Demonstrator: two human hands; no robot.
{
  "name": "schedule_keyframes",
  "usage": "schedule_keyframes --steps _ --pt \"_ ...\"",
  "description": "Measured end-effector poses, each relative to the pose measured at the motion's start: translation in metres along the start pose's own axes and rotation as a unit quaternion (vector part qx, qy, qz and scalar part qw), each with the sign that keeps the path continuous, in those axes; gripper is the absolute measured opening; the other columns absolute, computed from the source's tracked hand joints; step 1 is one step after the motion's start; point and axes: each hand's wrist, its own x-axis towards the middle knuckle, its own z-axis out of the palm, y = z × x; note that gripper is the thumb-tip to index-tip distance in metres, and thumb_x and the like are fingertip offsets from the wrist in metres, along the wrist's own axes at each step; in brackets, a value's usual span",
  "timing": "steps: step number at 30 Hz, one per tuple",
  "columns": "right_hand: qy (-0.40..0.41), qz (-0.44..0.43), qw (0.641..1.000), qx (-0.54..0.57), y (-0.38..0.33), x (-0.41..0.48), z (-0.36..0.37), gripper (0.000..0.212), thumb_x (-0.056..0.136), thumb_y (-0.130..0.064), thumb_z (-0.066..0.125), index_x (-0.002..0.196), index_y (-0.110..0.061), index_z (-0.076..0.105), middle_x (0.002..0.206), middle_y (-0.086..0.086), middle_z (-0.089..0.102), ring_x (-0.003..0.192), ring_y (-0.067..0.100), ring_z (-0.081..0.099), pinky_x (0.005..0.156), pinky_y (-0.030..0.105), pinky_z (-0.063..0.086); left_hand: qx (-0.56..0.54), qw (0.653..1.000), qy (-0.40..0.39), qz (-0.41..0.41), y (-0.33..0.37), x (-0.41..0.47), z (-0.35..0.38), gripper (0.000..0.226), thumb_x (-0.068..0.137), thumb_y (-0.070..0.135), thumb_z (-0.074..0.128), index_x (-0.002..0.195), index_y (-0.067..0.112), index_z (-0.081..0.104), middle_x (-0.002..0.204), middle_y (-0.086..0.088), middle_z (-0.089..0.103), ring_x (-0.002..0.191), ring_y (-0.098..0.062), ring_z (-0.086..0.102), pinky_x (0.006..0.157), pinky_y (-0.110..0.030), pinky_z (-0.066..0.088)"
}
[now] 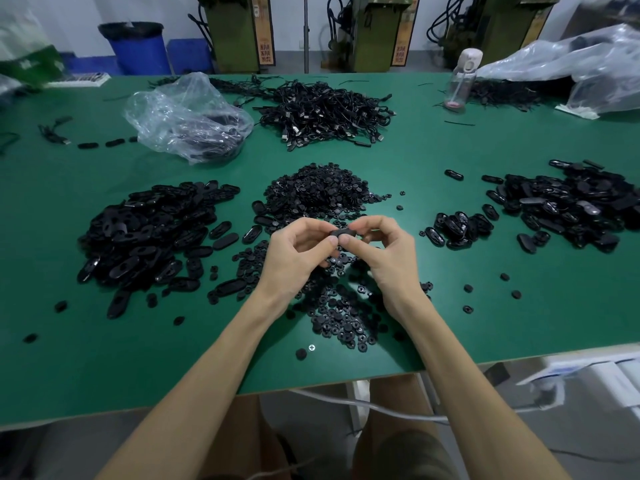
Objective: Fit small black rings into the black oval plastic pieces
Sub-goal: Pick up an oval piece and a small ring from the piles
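Both hands meet over the middle of the green table (450, 341). My left hand (294, 254) and my right hand (384, 254) pinch one black oval piece (343, 233) between thumbs and fingertips. Whether a ring sits in it is hidden by my fingers. A heap of small black rings (318, 192) lies just beyond the hands, and more rings (343, 320) are scattered under my wrists. A big pile of black oval pieces (149, 237) lies to the left. Another oval pile (575, 206) and a small cluster (457, 226) lie to the right.
A heap of black cables (325, 112) lies at the back centre, with a clear plastic bag (187, 119) to its left. A clear bottle (460, 81) and large plastic bags (588, 71) stand at the back right. Blue bins (138, 46) and machines line the wall.
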Motion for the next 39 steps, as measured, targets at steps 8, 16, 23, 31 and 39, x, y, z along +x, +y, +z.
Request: schedule_keyframes --steps 8,16,23,31,39 --pt "-0.043 0.037 0.996 0.063 -0.0019 -0.0022 -0.0008 0.015 0.08 -0.014 0.088 0.09 -0.014 0.077 0.087 0.004 0.077 0.077 0.012 0.065 0.069 0.02 0.049 0.0 1.0 -0.028 0.001 -0.0005 -0.0003 -0.0019 0.016 0.097 0.002 0.068 0.112 0.005 0.072 0.098 -0.011 0.079 0.08 -0.019 0.075 0.07 -0.026 0.058" --pt "-0.058 0.051 0.991 0.105 -0.0044 -0.0031 -0.0016 0.019 0.079 -0.005 0.086 0.096 -0.003 0.079 0.082 0.007 0.078 0.067 0.008 0.067 0.063 0.016 0.051 -0.012 1.0 -0.022 -0.015 0.0022 -0.0018 -0.0015 0.013 0.093 0.003 0.073 0.106 0.003 0.072 0.087 -0.011 0.079 0.077 -0.022 0.076 0.073 -0.027 0.061" --pt "-0.054 0.051 0.991 0.107 -0.0042 -0.0036 -0.0032 0.016 0.086 -0.006 0.081 0.101 -0.003 0.08 0.085 0.017 0.077 0.075 0.023 0.068 0.075 0.031 0.057 0.032 0.999 -0.007 -0.006 0.0034 -0.0032 0.001 0.016 0.092 0.004 0.076 0.106 0.0 0.072 0.084 -0.01 0.079 0.076 -0.022 0.078 0.072 -0.024 0.061" --pt "-0.055 0.033 0.994 0.094 -0.0062 -0.0056 0.0018 0.011 0.085 0.003 0.079 0.096 0.002 0.078 0.081 0.008 0.078 0.068 0.011 0.071 0.068 0.019 0.056 0.057 0.998 0.009 -0.011 0.005 -0.0039 0.0035 0.017 0.092 -0.004 0.071 0.098 0.012 0.071 0.087 -0.009 0.079 0.079 -0.02 0.078 0.076 -0.026 0.062" --pt "-0.05 0.038 0.996 0.07 -0.0074 -0.0061 0.0034 0.011 0.083 0.002 0.081 0.09 -0.005 0.08 0.078 0.004 0.078 0.069 0.008 0.07 0.066 0.018 0.054 0.098 0.995 0.027 -0.026 0.0028 -0.0015 0.0035 0.016 0.09 -0.001 0.074 0.096 0.013 0.073 0.089 -0.01 0.079 0.083 -0.026 0.078 0.083 -0.038 0.064"
